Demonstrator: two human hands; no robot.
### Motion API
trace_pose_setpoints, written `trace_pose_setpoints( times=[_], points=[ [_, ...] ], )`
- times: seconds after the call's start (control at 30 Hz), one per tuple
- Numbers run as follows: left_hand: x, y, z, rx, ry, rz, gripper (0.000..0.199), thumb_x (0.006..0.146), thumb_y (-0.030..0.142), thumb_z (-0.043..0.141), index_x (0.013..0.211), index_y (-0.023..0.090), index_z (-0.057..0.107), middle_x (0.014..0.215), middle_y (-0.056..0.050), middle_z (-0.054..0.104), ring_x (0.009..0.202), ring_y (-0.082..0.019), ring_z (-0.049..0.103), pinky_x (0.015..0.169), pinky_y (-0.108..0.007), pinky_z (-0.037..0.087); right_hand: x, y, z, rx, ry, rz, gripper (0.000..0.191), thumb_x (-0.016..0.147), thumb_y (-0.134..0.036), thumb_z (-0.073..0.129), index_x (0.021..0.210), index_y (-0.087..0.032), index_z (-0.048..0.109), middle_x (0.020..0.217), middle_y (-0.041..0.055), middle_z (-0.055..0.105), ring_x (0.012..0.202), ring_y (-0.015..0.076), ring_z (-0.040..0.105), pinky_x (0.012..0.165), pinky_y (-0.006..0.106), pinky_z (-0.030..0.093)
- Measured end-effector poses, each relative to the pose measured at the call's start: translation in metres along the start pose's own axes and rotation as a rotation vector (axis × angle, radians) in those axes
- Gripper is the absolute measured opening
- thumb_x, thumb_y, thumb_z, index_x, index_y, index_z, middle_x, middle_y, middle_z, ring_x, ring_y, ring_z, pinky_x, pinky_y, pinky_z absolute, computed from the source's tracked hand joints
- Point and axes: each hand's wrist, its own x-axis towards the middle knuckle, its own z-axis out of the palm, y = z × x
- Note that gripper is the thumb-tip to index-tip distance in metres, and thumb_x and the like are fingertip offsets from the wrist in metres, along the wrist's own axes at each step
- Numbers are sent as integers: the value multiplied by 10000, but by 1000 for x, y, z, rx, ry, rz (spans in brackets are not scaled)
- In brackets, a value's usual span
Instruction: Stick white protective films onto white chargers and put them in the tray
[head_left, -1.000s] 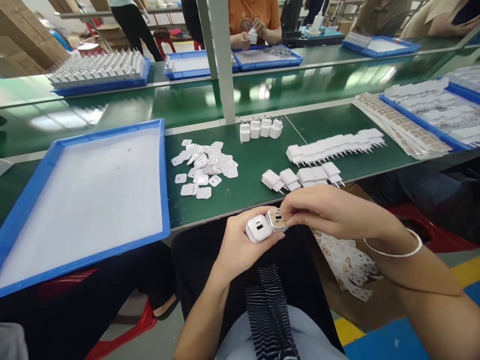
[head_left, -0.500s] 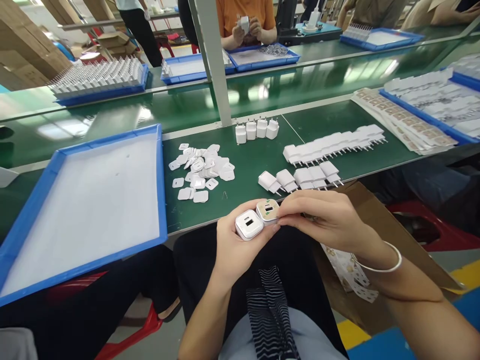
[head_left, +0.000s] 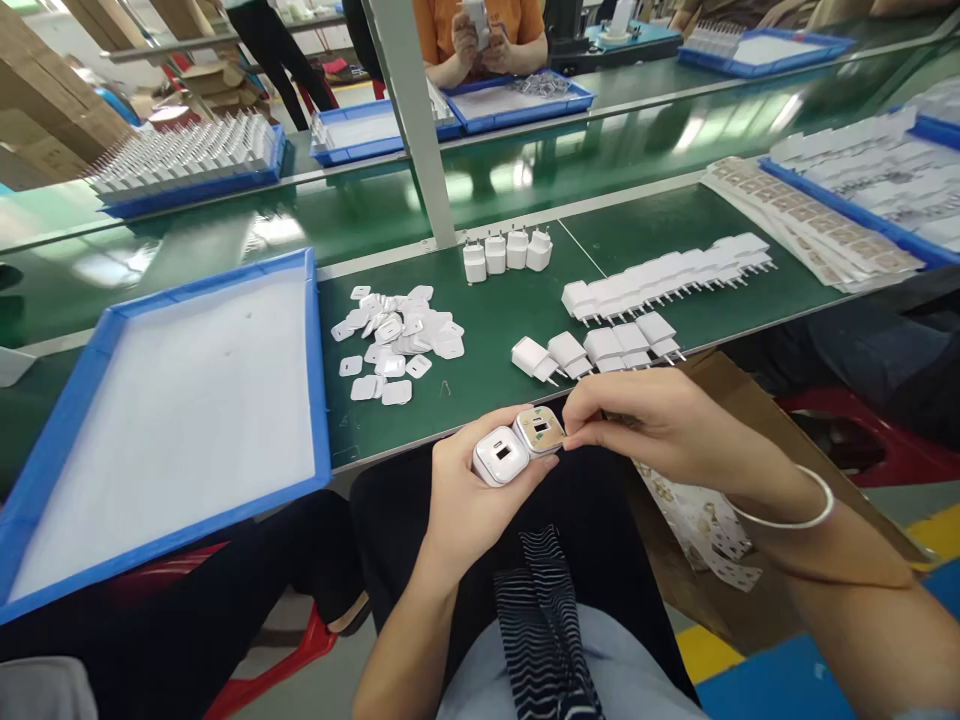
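Below the table's front edge, my left hand (head_left: 466, 500) is wrapped round two white plug chargers side by side, port ends facing up. The nearer charger (head_left: 491, 462) has a plain white face with two dark port slots. On the farther one, a tan sticker (head_left: 551, 434) with small green marks surrounds the ports. My right hand (head_left: 667, 430) pinches with thumb and forefinger at the right edge of this sticker. Whether that edge is lifted is hard to see. On the table beyond lie a pile of loose white cover plates (head_left: 409, 330) and a short row of chargers (head_left: 606, 348).
A blue-rimmed tray (head_left: 321, 400) stands at the left. A longer charger row (head_left: 667, 275), several upright chargers (head_left: 496, 254) and tan sticker sheets (head_left: 810, 225) lie farther back. A metal post (head_left: 420, 130) rises at the table's back edge. A co-worker (head_left: 480, 40) sits opposite.
My right hand's fingertips have shifted slightly right and down along the sticker's edge. The two chargers have moved a little right, and the view has tilted slightly.
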Motion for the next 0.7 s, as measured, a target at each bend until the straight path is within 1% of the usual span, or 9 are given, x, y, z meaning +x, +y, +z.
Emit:
trace_pose_setpoints(
  times=[0.13,0.2,0.27,0.33,0.4,0.5,0.63,0.67,0.7],
  points=[
    [1,-2,-2,2,2,-32,318,722,200,869,1026,210,776,1010,-29,806,902,-172,759,823,-234,602,5,-3,-18,-37,-56,34,114,946,-162,649,849,-206,607,739,-27,662,629,110,580,590,230,443],
    [2,-2,-2,-35,18,-47,327,721,212,871,1033,203,772,1002,-33,807,900,-175,761,819,-236,608,6,-2,-16,-41,-122,12,47,943,-172,663,942,-207,633,825,-9,698,682,125,613,618,239,462],
    [2,-2,-1,-48,35,-48,343,715,214,876,1041,202,770,995,-33,807,890,-172,760,812,-232,610,4,1,-9,-49,-144,-32,96,949,-146,649,1025,-205,648,931,15,729,778,143,655,687,251,491],
    [2,-2,0,-52,48,-44,350,709,208,879,1042,208,770,996,-26,808,883,-161,757,809,-218,607,1,5,1,-51,-81,-88,115,972,-104,595,1010,-194,655,952,29,733,832,149,669,740,258,504],
    [2,-2,1,-54,52,-43,352,707,206,882,1040,214,769,998,-18,807,885,-152,756,813,-207,604,-3,8,9,-44,-7,-118,143,986,-81,554,960,-182,652,913,32,725,830,145,667,748,254,510],
    [1,-4,3,-42,40,-41,353,716,213,878,1051,218,767,1007,-18,806,899,-156,757,822,-214,603,-6,9,12,-103,-3,-85,154,989,-72,524,948,-168,637,898,41,713,806,152,660,712,266,514],
    [0,-7,6,27,-32,-18,338,732,197,863,1056,235,773,1030,-17,803,918,-161,753,853,-232,593,2,4,3,-177,-76,-56,162,991,-90,491,923,-178,609,847,30,679,735,156,630,632,285,496],
    [-1,-7,7,39,-49,-17,335,732,189,861,1052,238,775,1042,-17,802,926,-162,751,857,-233,589,5,4,-1,-171,-46,-54,165,984,-85,498,917,-187,609,833,21,673,720,151,622,622,282,492],
    [-2,-8,7,41,-60,-22,330,730,185,860,1045,240,778,1050,-17,801,931,-163,750,854,-233,586,8,4,-8,-158,29,-52,167,975,-81,512,913,-197,617,826,15,669,715,147,618,620,281,490]
  ],
)
